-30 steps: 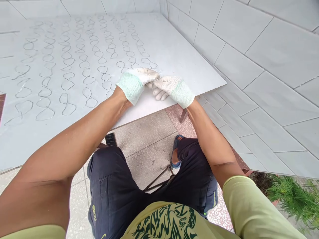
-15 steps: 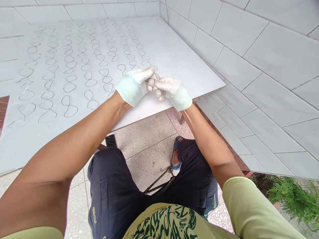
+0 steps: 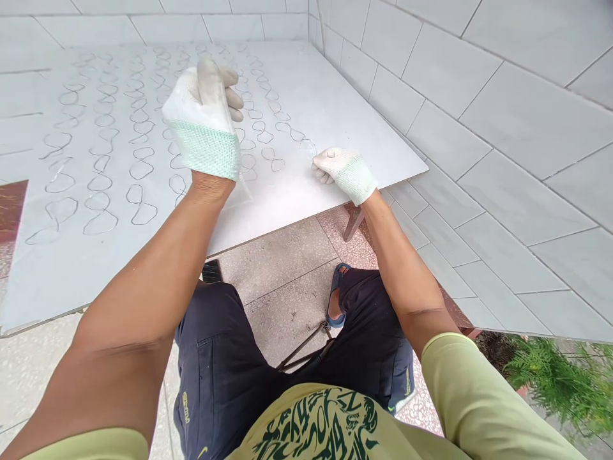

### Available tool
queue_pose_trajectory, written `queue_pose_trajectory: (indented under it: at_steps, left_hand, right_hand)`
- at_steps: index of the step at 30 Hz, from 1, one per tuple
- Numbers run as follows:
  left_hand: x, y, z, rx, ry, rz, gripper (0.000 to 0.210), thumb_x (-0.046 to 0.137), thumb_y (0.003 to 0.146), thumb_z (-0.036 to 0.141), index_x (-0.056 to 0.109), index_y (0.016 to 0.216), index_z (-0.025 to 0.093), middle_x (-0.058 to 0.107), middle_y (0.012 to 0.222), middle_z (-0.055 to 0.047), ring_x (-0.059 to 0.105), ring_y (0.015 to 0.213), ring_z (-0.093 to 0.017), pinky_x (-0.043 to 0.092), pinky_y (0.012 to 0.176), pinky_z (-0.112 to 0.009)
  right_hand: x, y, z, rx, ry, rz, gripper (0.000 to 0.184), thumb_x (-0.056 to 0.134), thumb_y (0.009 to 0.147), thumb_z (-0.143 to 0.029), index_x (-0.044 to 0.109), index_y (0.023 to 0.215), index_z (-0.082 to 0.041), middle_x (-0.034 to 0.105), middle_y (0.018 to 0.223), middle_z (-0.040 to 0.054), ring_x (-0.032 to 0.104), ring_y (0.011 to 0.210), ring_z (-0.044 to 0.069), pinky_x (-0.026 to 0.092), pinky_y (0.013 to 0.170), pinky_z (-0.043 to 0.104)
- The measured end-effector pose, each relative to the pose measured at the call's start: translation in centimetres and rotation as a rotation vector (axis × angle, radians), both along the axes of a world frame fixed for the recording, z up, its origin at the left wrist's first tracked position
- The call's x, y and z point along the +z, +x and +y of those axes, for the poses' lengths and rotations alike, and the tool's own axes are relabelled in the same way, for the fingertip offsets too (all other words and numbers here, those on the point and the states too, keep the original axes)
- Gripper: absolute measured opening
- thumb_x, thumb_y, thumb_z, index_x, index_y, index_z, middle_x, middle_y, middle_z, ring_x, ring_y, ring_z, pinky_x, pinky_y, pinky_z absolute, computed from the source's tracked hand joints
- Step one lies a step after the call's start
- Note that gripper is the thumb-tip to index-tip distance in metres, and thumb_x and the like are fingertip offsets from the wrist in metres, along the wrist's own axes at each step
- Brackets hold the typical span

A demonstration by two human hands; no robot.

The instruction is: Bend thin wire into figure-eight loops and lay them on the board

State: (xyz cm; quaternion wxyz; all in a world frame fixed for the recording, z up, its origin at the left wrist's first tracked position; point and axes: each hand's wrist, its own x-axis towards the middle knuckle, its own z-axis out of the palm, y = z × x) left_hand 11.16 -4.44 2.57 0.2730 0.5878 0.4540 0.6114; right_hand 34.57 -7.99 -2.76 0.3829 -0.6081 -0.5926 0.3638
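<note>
Wire-like loops [image 3: 142, 203], many of them twisted into figure-eights, lie in long rows across the pale bench [image 3: 349, 118]. The right hand [image 3: 338, 167], gloved, sits low over the near right part, its grip drawn to a near pinch; a faint loop [image 3: 310, 148] shows right at the fingertips, and whether it is held or lies just beyond them, one cannot tell. The left hand [image 3: 205, 96], also gloved, hangs over the rows with its grip half curled and thumb raised; its palm is turned away, so any hold cannot be told.

Handling such thin pieces well likely calls for a light fingertip touch, and for lifting the left hand clear so the glove does not drag the rows.

Open room lies on the bench right of the rows, toward the tiled wall [image 3: 522, 134]. The bench's front edge runs close below the right hand, with the person's knees under it.
</note>
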Motion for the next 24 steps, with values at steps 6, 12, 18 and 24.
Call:
queue_pose_trajectory:
  at_steps: [6, 12, 18, 24]
  left_hand:
    - [-0.7, 0.9, -0.9, -0.057, -0.132, 0.179, 0.045, 0.05, 0.127, 0.065, 0.072, 0.119, 0.027, 0.076, 0.112, -0.002, 0.064, 0.136, -0.025, 0.046, 0.114, -0.04]
    - [-1.0, 0.6, -0.9, -0.2, -0.13, 0.18, 0.057, 0.054, 0.112, 0.085, 0.076, 0.112, 0.032, 0.081, 0.117, -0.005, 0.044, 0.174, -0.03, 0.044, 0.119, -0.044]
    - [-0.9, 0.0, -0.9, -0.291, -0.164, 0.169, 0.057, 0.051, 0.111, 0.088, 0.074, 0.103, 0.036, 0.083, 0.118, -0.004, 0.043, 0.177, -0.029, 0.047, 0.117, -0.044]
    - [-1.4, -0.1, -1.1, -0.144, 0.035, 0.185, 0.04, 0.065, 0.116, 0.068, 0.074, 0.106, 0.031, 0.081, 0.121, -0.007, 0.066, 0.147, -0.035, 0.046, 0.126, -0.047]
  right_hand:
    - [0.1, -0.9, 4.4, 0.02, -0.006, -0.517, 0.046, 0.066, 0.112, -0.019, 0.057, 0.069, -0.028, 0.07, 0.08, 0.01, 0.08, 0.101, 0.033, 0.064, 0.105, 0.048]
    - [2.0, -0.9, 5.6, -0.034, -0.14, -0.61, 0.045, 0.07, 0.117, -0.038, 0.069, 0.074, -0.025, 0.07, 0.077, 0.0141, 0.082, 0.098, 0.04, 0.067, 0.1, 0.055]
    - [1.0, -1.1, 2.1, -0.117, 0.064, -0.675, 0.043, 0.055, 0.126, -0.038, 0.083, 0.143, -0.011, 0.083, 0.147, 0.0277, 0.081, 0.141, 0.042, 0.062, 0.126, 0.054]
    - [-2.5, -1.4, 1.0, 0.173, 0.186, -0.747, 0.057, 0.06, 0.12, -0.025, 0.072, 0.175, -0.017, 0.068, 0.184, 0.017, 0.065, 0.17, 0.038, 0.049, 0.147, 0.049]
